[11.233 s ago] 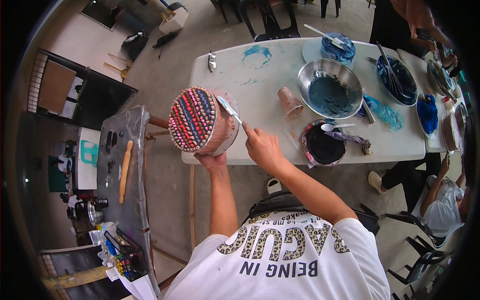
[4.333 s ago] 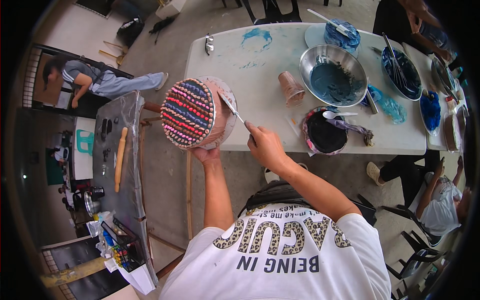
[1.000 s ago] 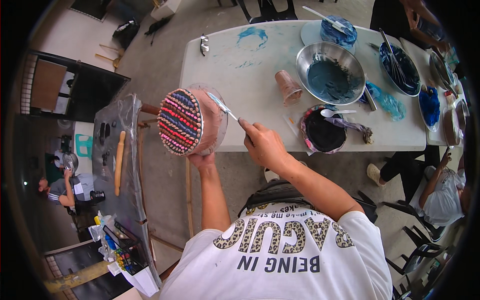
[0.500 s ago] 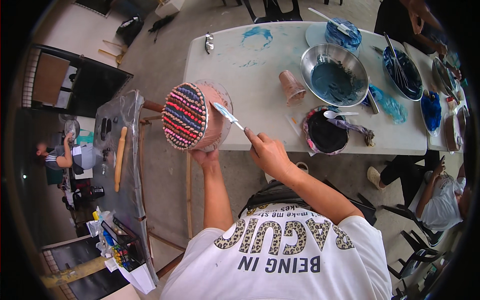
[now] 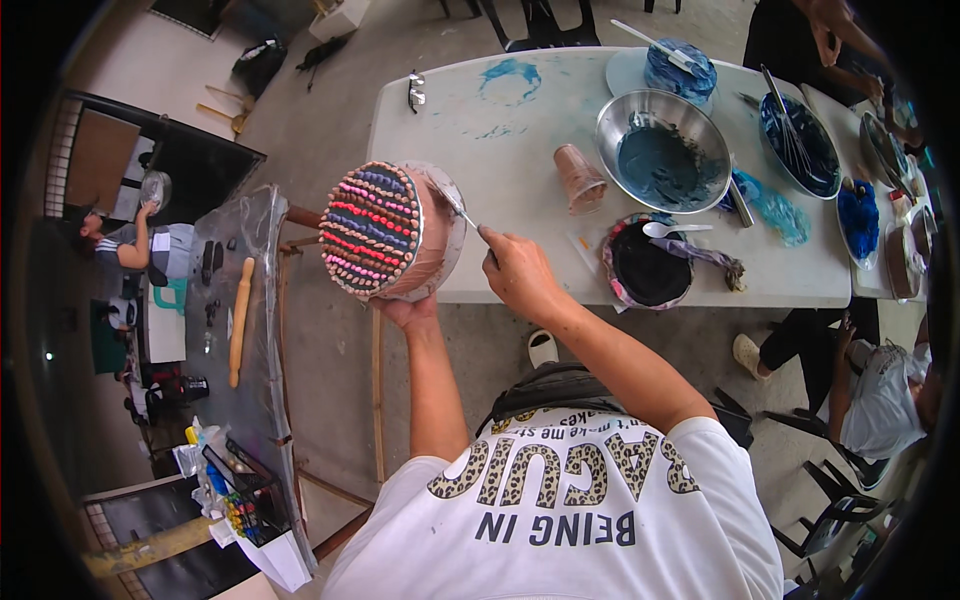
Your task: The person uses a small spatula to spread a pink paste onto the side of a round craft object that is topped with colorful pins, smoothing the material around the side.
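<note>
A round cake [image 5: 432, 235] is tilted so that its top faces left, and pinkish-brown icing covers its side. Rows of piped dots in brown, pink, red and dark blue cross the top. My left hand [image 5: 408, 312] bears the cake from below, with most of its fingers hidden behind it. A clear plate [image 5: 458, 250] shows at the cake's base. My right hand [image 5: 520, 270] is closed round the handle of an icing spatula [image 5: 462, 212]. The spatula's blade lies against the cake's upper side, close to the plate.
On the white table [image 5: 480, 150] are a brown-smeared plastic cup [image 5: 580, 180], a metal bowl [image 5: 665, 150] of dark blue icing, a dark round tray [image 5: 648, 268] with a spoon, and a blue cake [image 5: 680, 75]. A plastic-covered table [image 5: 265, 330] with a rolling pin [image 5: 241, 320] stands left.
My right hand has moved a little left and up, and the spatula blade has turned edge-on against the icing. The cake has shifted slightly. At far left, a person has raised a round metal thing.
</note>
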The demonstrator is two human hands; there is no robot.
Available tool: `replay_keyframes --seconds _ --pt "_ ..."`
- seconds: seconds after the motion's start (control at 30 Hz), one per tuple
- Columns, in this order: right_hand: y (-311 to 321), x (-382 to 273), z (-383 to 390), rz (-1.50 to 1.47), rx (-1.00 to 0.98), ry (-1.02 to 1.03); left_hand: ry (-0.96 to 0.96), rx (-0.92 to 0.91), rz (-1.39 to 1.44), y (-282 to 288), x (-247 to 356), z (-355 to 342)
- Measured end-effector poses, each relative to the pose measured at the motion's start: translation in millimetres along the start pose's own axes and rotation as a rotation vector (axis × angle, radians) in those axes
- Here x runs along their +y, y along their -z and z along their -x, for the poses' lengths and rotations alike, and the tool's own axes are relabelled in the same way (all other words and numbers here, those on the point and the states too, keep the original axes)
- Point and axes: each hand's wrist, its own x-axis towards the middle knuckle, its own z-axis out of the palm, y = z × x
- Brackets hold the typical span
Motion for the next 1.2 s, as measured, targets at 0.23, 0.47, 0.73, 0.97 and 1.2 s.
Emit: replay_keyframes --seconds 0.23,0.47,0.73,0.97,1.2 --pt "-10.5 -5.1 26.2 0.046 -0.064 -0.063 -0.059 -0.002 -0.016 -20.9 -16.3 6.9" --pt "8.3 -3.1 48.4 0.026 -0.115 -0.077 -0.046 0.110 -0.002 -20.6 -17.3 6.2" --pt "27.2 18.4 38.0 -0.142 -0.112 -0.248 -0.079 0.253 -0.029 42.2 -9.1 15.3" --pt "31.5 31.4 38.9 -0.203 -0.127 -0.276 -0.007 0.527 -0.075 62.2 -1.1 33.4" --pt "45.4 37.5 42.1 -0.561 -0.143 -0.435 0.201 0.553 -0.166 80.8 23.8 31.0"
